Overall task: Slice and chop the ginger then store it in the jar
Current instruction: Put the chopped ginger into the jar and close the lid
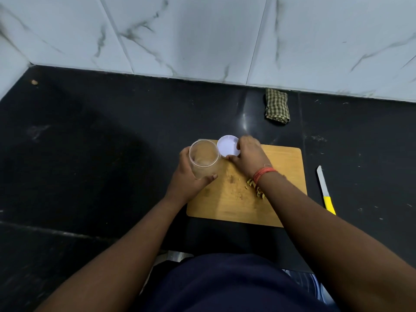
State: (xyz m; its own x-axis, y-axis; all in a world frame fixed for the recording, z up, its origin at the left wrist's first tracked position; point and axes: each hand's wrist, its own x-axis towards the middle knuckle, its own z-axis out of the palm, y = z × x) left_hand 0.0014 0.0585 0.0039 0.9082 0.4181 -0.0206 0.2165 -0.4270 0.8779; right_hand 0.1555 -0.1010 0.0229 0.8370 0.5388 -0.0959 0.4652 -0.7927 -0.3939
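Ginger (255,188): chopped, yellow-tan strips in a small heap on the cutting board, directly under the right wrist and partly hidden by it; well apart from the jar mouth; a few loose crumbs lie on the board between the two forearms.
Left hand (186,176): fingers and thumb curled round the jar wall, thumb tip showing on the near side; grip firm.
Jar (204,159): clear, round, smooth-walled, mouth open and facing the camera, tilted slightly; held at the far left corner of the board; whether it holds anything cannot be told.
Right hand (248,154): fingers bent over the right edge of the lid, thumb touching its near rim; pinching the lid.
Lid (227,146): white, circular, shallow with a raised rim, inner side up; just beside the jar, at the board's far edge.
Wrist band (263,173): red-orange threads wound round the right wrist.
Cutting board (286,176): pale wood, rectangular, rounded corners, flat on the worktop.
Knife (325,190): pale narrow blade, yellow handle; lying on the worktop just right of the board, untouched.
Worktop (112,154): black, polished stone, reflective.
Cloth (276,106): checked green-brown, folded, near the wall.
Wall (202,30): white marble-veined tiles.
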